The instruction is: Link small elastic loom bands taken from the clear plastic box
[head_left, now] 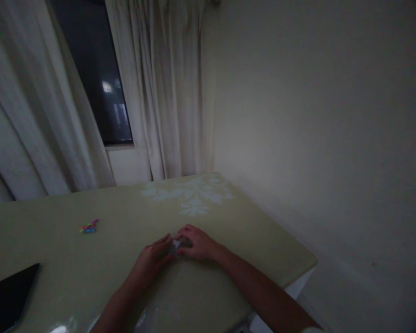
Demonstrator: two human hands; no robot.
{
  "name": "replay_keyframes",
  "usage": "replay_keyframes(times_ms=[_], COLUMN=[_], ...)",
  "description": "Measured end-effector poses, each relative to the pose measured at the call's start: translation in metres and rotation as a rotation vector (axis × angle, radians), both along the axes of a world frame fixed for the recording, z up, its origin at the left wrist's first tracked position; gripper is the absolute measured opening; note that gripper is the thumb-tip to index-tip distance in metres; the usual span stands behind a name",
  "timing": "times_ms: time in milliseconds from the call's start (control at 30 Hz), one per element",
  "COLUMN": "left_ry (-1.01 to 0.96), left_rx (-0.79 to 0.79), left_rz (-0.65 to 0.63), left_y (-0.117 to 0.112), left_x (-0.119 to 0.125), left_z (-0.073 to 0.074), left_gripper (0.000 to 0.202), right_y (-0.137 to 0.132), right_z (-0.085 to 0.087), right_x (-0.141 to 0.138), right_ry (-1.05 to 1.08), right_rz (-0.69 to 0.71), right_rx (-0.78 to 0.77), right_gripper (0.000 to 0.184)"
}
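Over the middle of the table (208, 296), my left hand (154, 255) and my right hand (198, 243) face each other, nearly meeting. Between their fingertips is a small, pale, shiny thing (176, 245) that looks see-through, perhaps plastic. Its kind is too small and dim to make out, and fingers cover part of it. My right hand's fingers curl round its right side. On the other side, the left fingers press together against it.
A little heap of bright coloured pieces (89, 226) lies left of my hands. At the left edge is a flat black device (12, 296). A wall (298, 138) borders the table's right side, and curtains (166, 92) hang behind it. Something shiny and clear shows near my left forearm.
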State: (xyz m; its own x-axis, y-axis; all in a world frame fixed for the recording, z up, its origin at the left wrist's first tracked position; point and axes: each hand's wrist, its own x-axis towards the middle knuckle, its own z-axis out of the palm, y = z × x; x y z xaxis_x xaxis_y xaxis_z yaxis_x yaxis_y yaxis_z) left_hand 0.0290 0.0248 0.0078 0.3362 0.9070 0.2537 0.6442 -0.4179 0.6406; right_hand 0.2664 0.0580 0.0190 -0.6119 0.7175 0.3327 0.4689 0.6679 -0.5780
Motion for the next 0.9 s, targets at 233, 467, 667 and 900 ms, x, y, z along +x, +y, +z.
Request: replay_keyframes(times_ms=[233,467,667,900], left_ry=[0.061,0.113,0.111,0.083], left_rx=[0.024,0.048,0.058,0.055], left_rz=[0.039,0.102,0.135,0.16], left_y=[-0.002,-0.007,-0.007,-0.004], left_x=[0.001,0.006,0.006,0.0], left_z=[0.005,0.013,0.012,0.008], left_gripper=[0.032,0.028,0.029,0.03], right_y=[-0.007,-0.011,-0.009,0.015], right_z=[-0.004,-0.001,-0.003,-0.011], right_x=[-0.006,-0.012,-0.015,0.003], right_ry=[-0.081,-0.162,-0.256,-0.28], right_rz=[-0.082,0.028,0.012,-0.322], right_rx=[0.158,0.328,0.392,0.306], right_gripper=[0.051,0.033,0.034,0.025])
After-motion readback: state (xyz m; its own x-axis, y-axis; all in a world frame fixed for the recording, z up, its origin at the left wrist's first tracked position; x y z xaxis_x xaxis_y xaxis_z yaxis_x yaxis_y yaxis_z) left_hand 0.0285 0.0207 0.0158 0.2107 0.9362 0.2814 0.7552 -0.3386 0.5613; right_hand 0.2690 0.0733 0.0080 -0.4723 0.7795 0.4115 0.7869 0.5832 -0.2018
